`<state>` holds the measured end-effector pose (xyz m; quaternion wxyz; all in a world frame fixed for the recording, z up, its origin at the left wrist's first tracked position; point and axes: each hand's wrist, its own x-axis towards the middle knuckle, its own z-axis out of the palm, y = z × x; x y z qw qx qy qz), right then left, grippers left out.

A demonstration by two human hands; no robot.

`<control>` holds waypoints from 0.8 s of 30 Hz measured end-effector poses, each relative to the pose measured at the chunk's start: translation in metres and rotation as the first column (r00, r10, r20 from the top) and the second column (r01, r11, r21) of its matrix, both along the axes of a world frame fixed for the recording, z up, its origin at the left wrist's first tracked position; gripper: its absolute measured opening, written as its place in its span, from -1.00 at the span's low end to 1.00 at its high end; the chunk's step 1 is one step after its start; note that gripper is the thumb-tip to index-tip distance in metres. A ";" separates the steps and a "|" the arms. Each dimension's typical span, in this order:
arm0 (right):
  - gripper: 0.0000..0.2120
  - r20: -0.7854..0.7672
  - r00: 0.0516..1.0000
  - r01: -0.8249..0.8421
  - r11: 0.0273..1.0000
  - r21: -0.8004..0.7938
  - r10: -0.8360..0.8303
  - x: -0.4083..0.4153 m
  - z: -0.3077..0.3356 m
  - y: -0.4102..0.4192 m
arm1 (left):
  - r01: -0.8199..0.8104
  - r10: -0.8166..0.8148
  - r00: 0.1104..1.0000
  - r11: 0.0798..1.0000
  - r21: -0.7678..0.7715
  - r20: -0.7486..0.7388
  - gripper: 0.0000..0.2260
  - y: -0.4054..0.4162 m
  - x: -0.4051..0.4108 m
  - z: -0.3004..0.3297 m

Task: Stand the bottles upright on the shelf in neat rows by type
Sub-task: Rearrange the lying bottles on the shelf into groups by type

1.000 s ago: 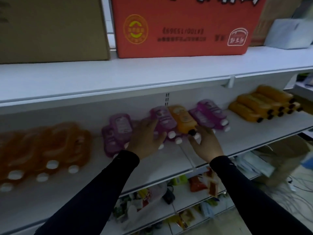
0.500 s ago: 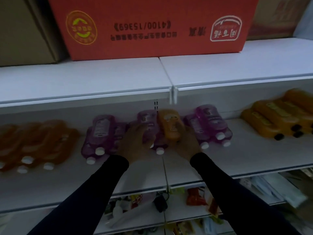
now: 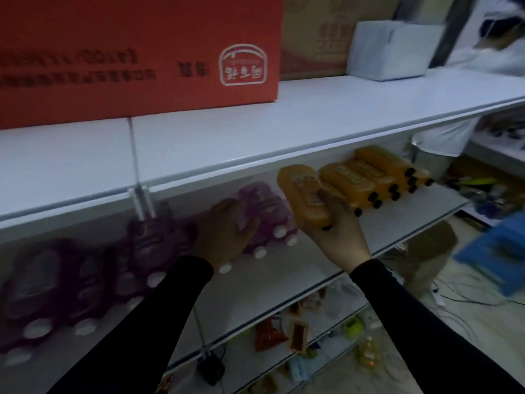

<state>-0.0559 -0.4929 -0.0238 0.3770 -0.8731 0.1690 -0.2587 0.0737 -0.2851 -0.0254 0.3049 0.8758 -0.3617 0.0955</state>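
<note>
The person's right hand (image 3: pixel 338 231) is wrapped around a flat orange plastic bottle with a black cap (image 3: pixel 305 194), thumb on one side and fingers curled round the other, holding it clear of the white metal shelf (image 3: pixel 284 282) with the cap end toward the palm and the base pointing up toward 11 o'clock. Just off to its 2 o'clock, a row of matching orange bottles with black caps (image 3: pixel 377 177) lies flat on the shelf, side by side, caps facing outward. The left hand (image 3: pixel 224 231) rests flat, fingers fairly straight, on top of a cluster of purple plastic bottles with white caps (image 3: pixel 264 214), which also lie on their sides; I can't tell whether any finger hooks around one. More purple bottles with white caps (image 3: pixel 85 280) sprawl away toward 8 o'clock, badly blurred, none of them upright. Both arms wear black sleeves. On the upper white shelf board (image 3: pixel 284 129) sits a large red cardboard carton with upside-down print (image 3: pixel 136 52) at 11 o'clock, and a pale grey box (image 3: pixel 392 49) at 1 o'clock. Below, a lower shelf holds assorted small packets (image 3: pixel 295 334), too blurred to identify.
</note>
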 end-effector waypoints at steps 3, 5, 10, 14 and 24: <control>-0.30 0.020 0.994 0.111 0.992 -0.052 -0.110 -0.020 0.004 -0.041 | 0.117 -0.117 0.993 0.993 0.008 0.010 -0.65 -0.050 -0.010 0.005; -0.31 0.025 0.986 0.163 0.984 -0.066 -0.162 -0.027 0.005 -0.073 | 0.149 -0.151 0.989 0.986 0.070 0.013 -0.61 -0.081 -0.014 0.005; -0.23 -0.093 0.973 0.205 0.975 -0.088 -0.213 -0.023 0.001 -0.170 | 0.184 -0.188 0.981 0.979 0.092 0.040 -0.54 -0.160 -0.016 0.001; -0.22 -0.162 0.976 0.124 0.984 -0.128 -0.144 0.003 0.004 -0.239 | 0.133 -0.134 0.991 0.971 0.201 -0.011 -0.51 -0.225 -0.003 -0.002; -0.27 -0.297 0.955 -0.095 0.966 -0.242 0.020 0.048 -0.014 -0.297 | -0.264 0.253 0.964 0.893 0.364 0.079 -0.46 -0.253 0.015 -0.034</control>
